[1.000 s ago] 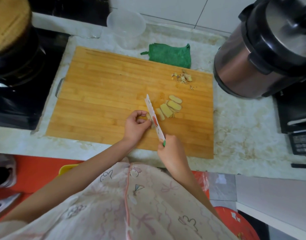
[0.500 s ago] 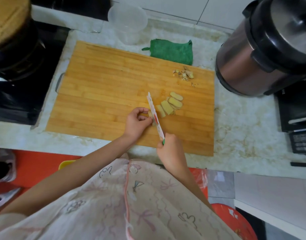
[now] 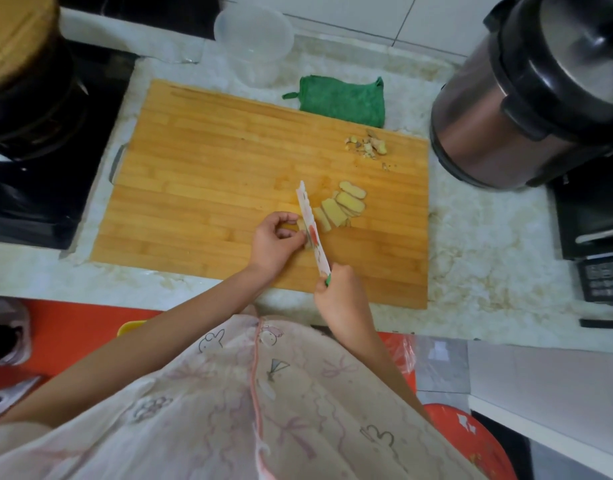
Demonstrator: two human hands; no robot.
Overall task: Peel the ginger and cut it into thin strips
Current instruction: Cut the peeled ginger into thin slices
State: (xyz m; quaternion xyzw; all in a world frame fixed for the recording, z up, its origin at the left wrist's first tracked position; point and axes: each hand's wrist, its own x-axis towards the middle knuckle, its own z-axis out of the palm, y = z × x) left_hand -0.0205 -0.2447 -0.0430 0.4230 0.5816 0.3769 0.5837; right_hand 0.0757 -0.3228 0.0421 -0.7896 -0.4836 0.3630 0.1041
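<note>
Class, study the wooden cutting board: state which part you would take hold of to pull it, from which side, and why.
Likely the grey handle on the cutting board's left short edge, reached from the left: it alone juts out from the flat slab. The stove lies close beside it, so room looks tight.

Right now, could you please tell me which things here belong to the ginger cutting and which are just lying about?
In use: ginger piece, held by the left hand; knife, in the right hand; ginger slices; cutting board; peel scraps.
Lying about: green cloth; clear plastic container; pressure cooker; lidded pot.
</note>
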